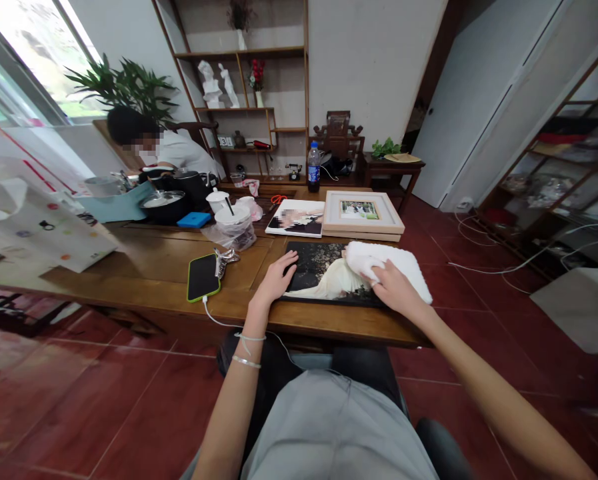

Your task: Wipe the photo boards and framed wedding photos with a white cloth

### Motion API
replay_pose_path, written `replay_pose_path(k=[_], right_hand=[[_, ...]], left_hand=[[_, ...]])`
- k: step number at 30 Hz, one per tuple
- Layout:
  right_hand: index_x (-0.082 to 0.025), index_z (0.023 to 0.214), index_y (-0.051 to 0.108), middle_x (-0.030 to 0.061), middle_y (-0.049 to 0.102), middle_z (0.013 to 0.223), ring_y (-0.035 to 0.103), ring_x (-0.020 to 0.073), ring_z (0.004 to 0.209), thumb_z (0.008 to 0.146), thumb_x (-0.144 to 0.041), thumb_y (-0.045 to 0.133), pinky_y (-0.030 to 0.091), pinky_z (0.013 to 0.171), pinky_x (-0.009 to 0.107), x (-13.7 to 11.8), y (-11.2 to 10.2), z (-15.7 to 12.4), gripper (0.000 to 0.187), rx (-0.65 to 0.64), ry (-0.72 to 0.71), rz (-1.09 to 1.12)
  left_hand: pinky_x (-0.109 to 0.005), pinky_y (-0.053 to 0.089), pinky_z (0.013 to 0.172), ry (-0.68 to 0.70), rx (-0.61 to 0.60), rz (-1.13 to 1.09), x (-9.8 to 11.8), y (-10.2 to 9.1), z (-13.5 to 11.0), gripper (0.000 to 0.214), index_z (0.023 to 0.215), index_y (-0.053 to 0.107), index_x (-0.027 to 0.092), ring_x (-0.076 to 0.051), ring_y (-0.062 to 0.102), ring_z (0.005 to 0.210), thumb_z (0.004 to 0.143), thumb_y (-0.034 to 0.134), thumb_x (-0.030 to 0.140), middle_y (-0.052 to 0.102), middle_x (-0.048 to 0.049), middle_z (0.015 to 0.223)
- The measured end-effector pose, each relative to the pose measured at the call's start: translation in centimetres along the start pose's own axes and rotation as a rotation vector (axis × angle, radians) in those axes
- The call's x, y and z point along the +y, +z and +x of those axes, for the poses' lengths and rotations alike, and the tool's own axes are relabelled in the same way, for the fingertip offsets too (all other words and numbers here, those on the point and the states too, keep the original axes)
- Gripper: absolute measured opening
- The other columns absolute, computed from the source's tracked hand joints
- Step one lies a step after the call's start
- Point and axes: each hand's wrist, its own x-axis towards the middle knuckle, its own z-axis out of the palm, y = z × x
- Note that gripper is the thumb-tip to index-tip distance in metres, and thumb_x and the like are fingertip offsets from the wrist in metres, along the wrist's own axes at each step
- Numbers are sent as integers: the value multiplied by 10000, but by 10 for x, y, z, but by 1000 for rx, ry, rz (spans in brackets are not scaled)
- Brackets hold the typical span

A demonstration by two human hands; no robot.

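A dark photo panel [323, 267] showing a white gown lies flat at the front edge of the wooden table [153, 260]. My left hand [277, 277] rests on the panel's left end, fingers stretched out and holding nothing. At the other end, my right hand [391, 283] grips a fluffy white cloth [393, 257], pressing it on the panel. The cloth covers the panel's right part and hangs past its edge. To the left of my left hand lies a phone [203, 277] in a green case with a white cable plugged in.
Behind the panel are a photo print [296, 219] and stacked framed pictures [363, 213]. A bottle [313, 167], a lidded cup [231, 217], a blue box [194, 219] and a black pot [163, 205] stand farther back. A person [183, 150] leans over at the far left.
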Motion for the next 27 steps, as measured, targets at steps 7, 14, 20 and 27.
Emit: replay_pose_path(k=[7,14,20,27], right_hand=[[-113,945,637,195,615,1122,428,303,1210,813,-133,404,264,999,471,-2,2,-2,268,-16,89,-72],[-154,1050,649,163,558,1263,329,315,1298,778,-147,471,183,1035,571,-84,14,20,325,-40,-92,44],[-141,1056,653,157,560,1267,310,296,1321,780,-144,483,165,1068,560,-116,18,22,324,-37,-245,181],[-139,919,654,144,646,1114,346,248,1315,796,-95,430,190,1097,496,-70,5,-8,260,-35,-154,185]], left_hand=[[-410,329,1096,-6,0,-4,2,0,1,336,1140,623,161,-214,460,1264,890,438,289,550,-95,1308],[-406,329,1094,-11,-4,2,2,0,1,354,1145,620,127,-222,466,1259,886,430,274,546,-124,1307],[-402,340,1086,-12,-58,-17,3,-3,1,353,1152,619,166,-207,441,1280,868,413,209,537,-86,1324],[-397,332,1093,-6,-16,0,1,-1,0,349,1148,619,147,-210,465,1261,888,429,282,548,-106,1308]])
